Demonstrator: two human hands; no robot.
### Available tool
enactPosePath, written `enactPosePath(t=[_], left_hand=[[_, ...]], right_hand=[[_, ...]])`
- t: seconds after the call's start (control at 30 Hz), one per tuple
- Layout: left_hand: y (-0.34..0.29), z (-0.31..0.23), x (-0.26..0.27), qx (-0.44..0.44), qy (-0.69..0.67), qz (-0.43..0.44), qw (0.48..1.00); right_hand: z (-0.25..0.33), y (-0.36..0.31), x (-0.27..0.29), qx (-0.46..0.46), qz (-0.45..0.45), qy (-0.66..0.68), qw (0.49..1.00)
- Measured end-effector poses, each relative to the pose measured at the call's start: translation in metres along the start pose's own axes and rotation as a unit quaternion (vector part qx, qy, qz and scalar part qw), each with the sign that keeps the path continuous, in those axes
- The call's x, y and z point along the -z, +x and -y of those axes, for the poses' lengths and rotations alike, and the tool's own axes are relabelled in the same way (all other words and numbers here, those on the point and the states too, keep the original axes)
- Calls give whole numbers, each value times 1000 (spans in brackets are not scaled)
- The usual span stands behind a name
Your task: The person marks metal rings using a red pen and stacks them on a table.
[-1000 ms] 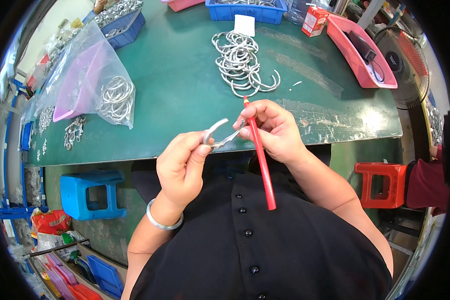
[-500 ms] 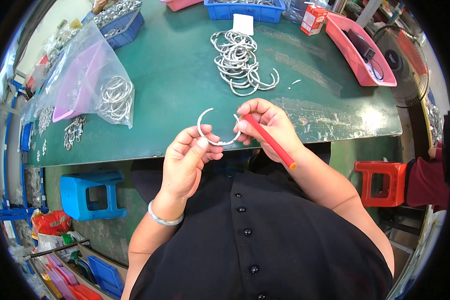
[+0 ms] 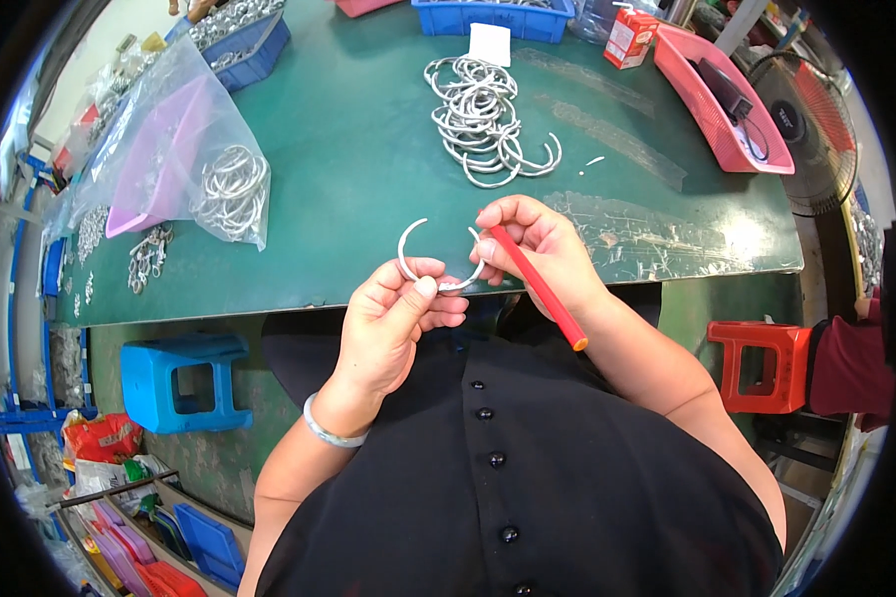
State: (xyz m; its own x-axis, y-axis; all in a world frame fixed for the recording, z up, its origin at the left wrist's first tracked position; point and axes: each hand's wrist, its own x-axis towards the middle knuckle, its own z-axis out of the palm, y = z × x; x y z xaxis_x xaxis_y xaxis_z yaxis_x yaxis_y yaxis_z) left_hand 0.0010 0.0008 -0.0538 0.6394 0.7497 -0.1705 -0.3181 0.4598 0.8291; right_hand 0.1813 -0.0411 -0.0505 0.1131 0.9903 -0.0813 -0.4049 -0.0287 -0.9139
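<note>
One thin open metal ring [image 3: 430, 261], likely light, stiff, slippery: pinched low in left hand [image 3: 393, 323]; right hand [image 3: 538, 249] closed around red stick [image 3: 536, 287].

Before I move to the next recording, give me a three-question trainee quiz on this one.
1. True or false: the left hand pinches an open silver ring.
2. What does the right hand hold? A) red pencil-like stick B) scissors C) blue tray
3. Where does the pile of silver rings lie?

Key: 1 true. 2 A, the red stick. 3 On the green table, beyond the hands.
</note>
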Motion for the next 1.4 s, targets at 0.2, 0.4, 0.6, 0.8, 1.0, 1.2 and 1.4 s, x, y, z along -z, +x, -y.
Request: enactPosePath(t=[0.2,0.4,0.6,0.8,1.0,1.2,1.4], left_hand=[[0,-1,0,15,7,-7,1000],[0,0,-2,39,20,-3,999],[-1,0,-5,59,42,5,997],[-2,0,-6,55,44,6,997],[-3,0,-6,52,45,6,998],[-3,1,-6,51,47,5,998],[-4,-1,-7,39,52,-1,998]], right_hand=[[2,2,-3,222,-76,-176,956],[6,2,-10,262,13,-187,947],[3,1,-19,194,77,-169,963],[0,2,-21,200,61,-209,955],[2,2,-21,221,63,-237,944],[0,1,-22,207,58,-221,951],[-1,2,-18,208,58,-243,946]])
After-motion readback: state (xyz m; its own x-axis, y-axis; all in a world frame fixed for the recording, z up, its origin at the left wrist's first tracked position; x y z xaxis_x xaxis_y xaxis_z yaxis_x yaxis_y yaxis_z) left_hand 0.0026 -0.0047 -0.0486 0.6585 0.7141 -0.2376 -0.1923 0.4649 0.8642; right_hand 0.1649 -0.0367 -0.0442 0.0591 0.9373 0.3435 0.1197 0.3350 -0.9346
